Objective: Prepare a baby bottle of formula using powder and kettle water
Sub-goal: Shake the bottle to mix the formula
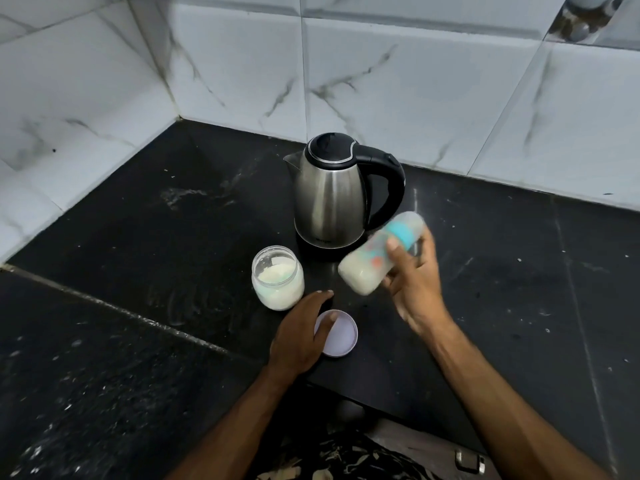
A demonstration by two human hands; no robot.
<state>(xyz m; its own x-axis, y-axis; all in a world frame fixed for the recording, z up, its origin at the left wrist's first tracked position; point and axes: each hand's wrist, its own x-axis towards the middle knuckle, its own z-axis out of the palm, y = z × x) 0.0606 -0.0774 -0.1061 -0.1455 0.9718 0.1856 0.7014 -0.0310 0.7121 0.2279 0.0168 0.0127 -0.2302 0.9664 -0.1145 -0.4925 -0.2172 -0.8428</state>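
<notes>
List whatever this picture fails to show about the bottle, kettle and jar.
Head view only:
- Baby bottle: blurred by motion in the right hand; its printing and whether the cap is tight cannot be read.
- Kettle: lid shut, steel walls, so the water level is hidden.
- Kettle brand mark: too small.
- Powder jar: no label readable.
- Lid: partly covered by the left hand.

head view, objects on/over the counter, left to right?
Powder jar → left hand resting on the jar lid → baby bottle gripped in the right hand. Kettle omitted: it overlaps these.
</notes>
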